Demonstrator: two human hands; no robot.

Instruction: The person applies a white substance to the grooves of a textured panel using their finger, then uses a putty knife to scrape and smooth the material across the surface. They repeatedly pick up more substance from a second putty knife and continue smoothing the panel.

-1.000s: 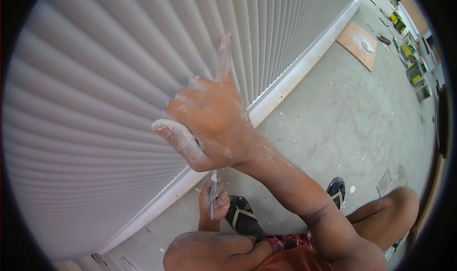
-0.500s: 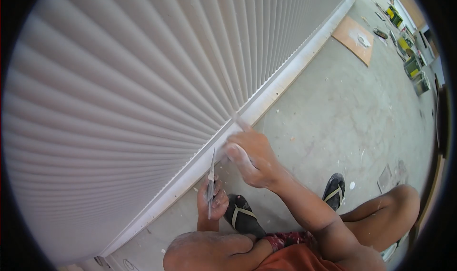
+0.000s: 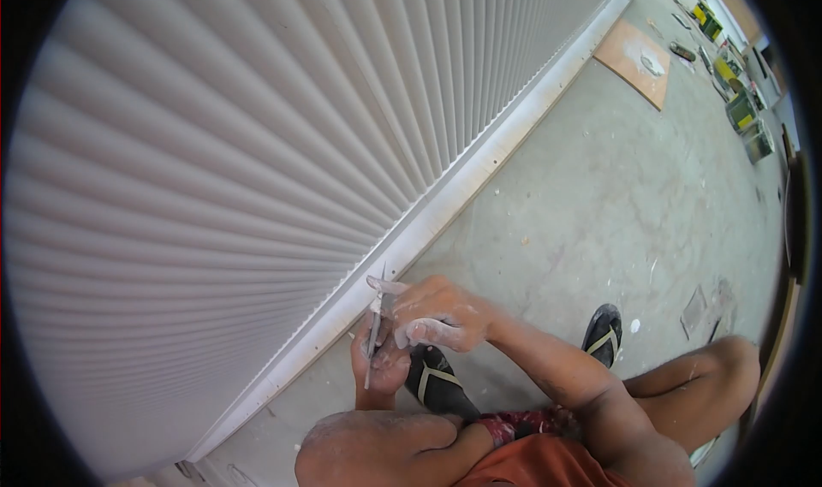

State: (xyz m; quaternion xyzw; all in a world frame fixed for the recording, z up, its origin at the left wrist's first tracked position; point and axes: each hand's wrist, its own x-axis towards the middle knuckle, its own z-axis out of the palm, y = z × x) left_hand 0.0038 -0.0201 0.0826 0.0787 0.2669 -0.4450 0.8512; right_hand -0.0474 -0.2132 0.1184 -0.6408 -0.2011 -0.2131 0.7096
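Observation:
My left hand (image 3: 384,369) is wrapped around a thin grey putty knife (image 3: 373,337), seen nearly edge-on with its tip up. A small lump of white putty (image 3: 376,304) sticks to the blade. Over it reaches my right hand (image 3: 441,311), its powdery index finger stretched out across the upper blade and the other fingers partly curled, gripping nothing that I can see. Both hands are beside a white ledge (image 3: 411,246) along the foot of a fluted white panel (image 3: 257,162). Small dark screw spots dot the ledge.
A sandalled foot (image 3: 437,384) is just right of my left hand, another sandal (image 3: 604,335) farther right. On the grey floor (image 3: 565,196) lies a wooden board (image 3: 629,63) with white putty. Several tins (image 3: 741,110) and tools line the far right.
My right hand has moved down and left, from the ledge by the fluted panel to the blade. My left hand stays nearly in place with the putty knife.

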